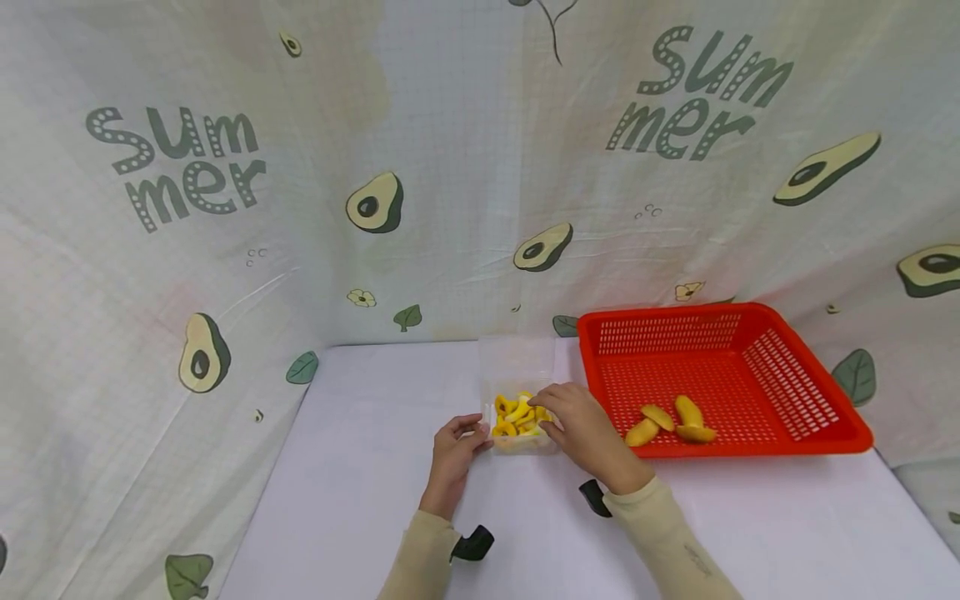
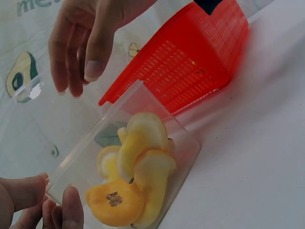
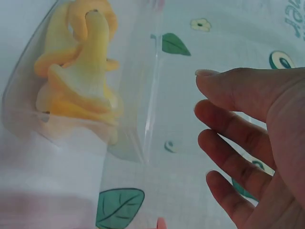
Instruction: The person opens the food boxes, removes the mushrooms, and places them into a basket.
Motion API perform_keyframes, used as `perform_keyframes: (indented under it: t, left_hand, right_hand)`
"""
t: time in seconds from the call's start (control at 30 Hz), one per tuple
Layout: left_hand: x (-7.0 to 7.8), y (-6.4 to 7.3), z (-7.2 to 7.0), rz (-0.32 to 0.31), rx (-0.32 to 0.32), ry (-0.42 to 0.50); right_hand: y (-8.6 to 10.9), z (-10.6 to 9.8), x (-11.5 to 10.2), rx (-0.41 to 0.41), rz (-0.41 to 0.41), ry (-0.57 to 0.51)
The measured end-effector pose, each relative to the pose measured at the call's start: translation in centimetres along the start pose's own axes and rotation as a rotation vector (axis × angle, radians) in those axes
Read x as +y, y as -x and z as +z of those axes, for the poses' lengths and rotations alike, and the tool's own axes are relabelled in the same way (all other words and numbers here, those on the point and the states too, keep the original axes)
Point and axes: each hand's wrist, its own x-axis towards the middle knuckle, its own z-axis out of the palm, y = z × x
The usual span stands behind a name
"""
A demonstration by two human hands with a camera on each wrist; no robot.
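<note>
A clear plastic container stands on the white table with several yellow mushrooms heaped inside. Its see-through lid is raised at the back. My left hand is at the container's left side; in the left wrist view its thumb and fingertips meet at the rim corner and pinch it. Over the container's right side hovers my right hand, fingers spread and relaxed. The right wrist view shows nothing between that hand's thumb and fingers.
A red perforated basket stands to the right of the container, near the back of the table. Several yellow mushrooms lie in its front left part. Behind the table hangs a cloth printed with avocados, leaves and lettering.
</note>
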Motion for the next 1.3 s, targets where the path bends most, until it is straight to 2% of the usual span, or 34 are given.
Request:
perform_keyframes:
  t: [0.27, 0.5, 0.77, 1.0, 1.3]
  left_hand:
    - [-0.1, -0.1, 0.0, 0.002, -0.001, -0.002]
    - [-0.1, -0.2, 0.0, 0.019, -0.013, 0.008]
    - [-0.3, -0.3, -0.2, 0.014, -0.011, 0.003]
    - [-0.3, -0.2, -0.2, 0.015, -0.013, 0.012]
    - [-0.1, 0.1, -0.2, 0.019, -0.022, 0.022]
  right_hand:
    - [-1.3, 1.4, -0.6, -0.021, 0.031, 0.074]
    - [-2.0, 2.7, -0.8, -0.034, 0.147, 0.222]
    - [-2.8, 3.6, -0.8, -0.07, 0.21, 0.307]
    - [-3.3, 4.2, -0.7, -0.174, 0.267, 0.31]
    - [-3.7, 4.8, -0.7, -0.183, 0.326, 0.236]
